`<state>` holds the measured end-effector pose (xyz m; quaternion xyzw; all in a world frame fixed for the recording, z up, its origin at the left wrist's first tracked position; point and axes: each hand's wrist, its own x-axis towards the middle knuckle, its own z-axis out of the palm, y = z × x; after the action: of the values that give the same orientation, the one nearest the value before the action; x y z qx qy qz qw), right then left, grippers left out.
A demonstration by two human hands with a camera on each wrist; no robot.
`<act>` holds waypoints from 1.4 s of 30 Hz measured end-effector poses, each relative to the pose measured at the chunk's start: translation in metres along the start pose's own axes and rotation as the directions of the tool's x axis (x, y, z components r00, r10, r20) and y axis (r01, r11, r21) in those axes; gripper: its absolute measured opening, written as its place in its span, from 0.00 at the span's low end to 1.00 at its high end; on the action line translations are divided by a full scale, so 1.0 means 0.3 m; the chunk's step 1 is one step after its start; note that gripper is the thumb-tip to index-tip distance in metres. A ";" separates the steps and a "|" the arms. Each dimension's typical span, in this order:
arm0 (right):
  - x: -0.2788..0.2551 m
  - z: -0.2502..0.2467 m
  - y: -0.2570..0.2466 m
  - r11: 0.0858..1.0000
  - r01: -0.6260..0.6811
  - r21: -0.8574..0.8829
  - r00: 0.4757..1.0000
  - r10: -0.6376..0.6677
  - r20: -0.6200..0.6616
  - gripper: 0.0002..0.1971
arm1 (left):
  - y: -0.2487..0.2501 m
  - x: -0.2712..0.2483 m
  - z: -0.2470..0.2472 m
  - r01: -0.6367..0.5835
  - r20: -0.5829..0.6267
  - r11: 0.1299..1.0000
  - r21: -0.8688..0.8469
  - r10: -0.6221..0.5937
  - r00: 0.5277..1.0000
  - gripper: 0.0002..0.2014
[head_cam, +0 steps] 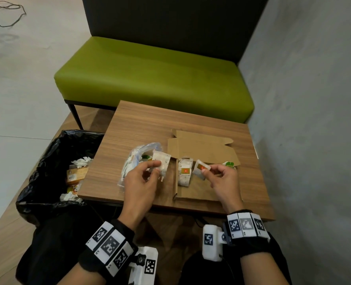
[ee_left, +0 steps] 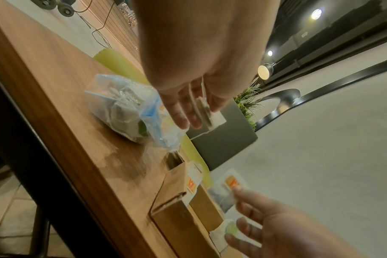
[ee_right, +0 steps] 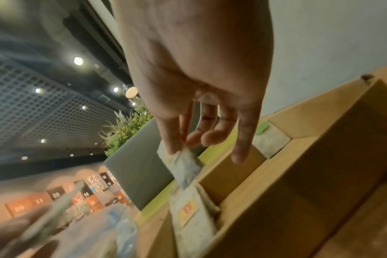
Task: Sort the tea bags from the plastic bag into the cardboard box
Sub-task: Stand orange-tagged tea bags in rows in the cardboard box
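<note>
A small wooden table (head_cam: 141, 128) is set in front of a green upholstered bench (head_cam: 150, 79) with a dark backrest, close to a grey wall (head_cam: 314, 99) on the right; a bin lined with a black bag (head_cam: 53, 167) stands just beside the table's left edge, and crumpled paper and packaging are seen inside it. On the table an open cardboard box (head_cam: 203, 149) lies with its lid flap folded back, and a clear plastic bag (head_cam: 137, 159) with blue tinting is placed just to its left, more tea bags being visible through the film. The left hand (head_cam: 141, 182) is held above the table between bag and box, its thumb and forefinger curled to pinch a white tea bag (head_cam: 161, 163), which hangs from the fingertips at the box's left edge; in the left wrist view this sachet is seen edge-on between the fingers. The right hand (head_cam: 223, 179) is held over the box, its thumb and fingers pinching a second tea bag (head_cam: 200, 170) with an orange-red label by its corner, tilted above the box interior. A stack of similar orange-labelled tea bags (head_cam: 184, 173) is stood in the box's left compartment, and a green-labelled tea bag (head_cam: 229, 164) is lodged at the far right end. The sachets are white, flat and roughly square, with small coloured tags.
</note>
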<state>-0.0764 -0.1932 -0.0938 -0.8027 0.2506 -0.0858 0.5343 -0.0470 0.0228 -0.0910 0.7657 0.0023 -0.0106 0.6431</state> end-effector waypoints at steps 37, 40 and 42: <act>-0.116 0.148 -0.056 0.943 0.292 -0.160 0.850 -0.180 0.494 0.07 | 0.093 -0.023 0.003 0.104 0.104 0.925 -0.366 -0.071 0.992 0.05; -0.143 0.136 -0.050 0.959 0.252 -0.131 0.867 -0.163 0.471 0.07 | 0.086 -0.017 -0.005 0.080 0.077 0.947 -0.311 -0.059 0.995 0.04; -0.160 0.119 -0.040 0.979 0.191 -0.067 0.887 -0.142 0.440 0.08 | 0.080 -0.013 -0.014 0.044 0.048 0.968 -0.249 -0.033 0.998 0.03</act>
<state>-0.0993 -0.1367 -0.0914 -0.8481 0.0600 0.0629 0.5227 -0.0506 0.0230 -0.0665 0.6780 0.0042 -0.0393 0.7340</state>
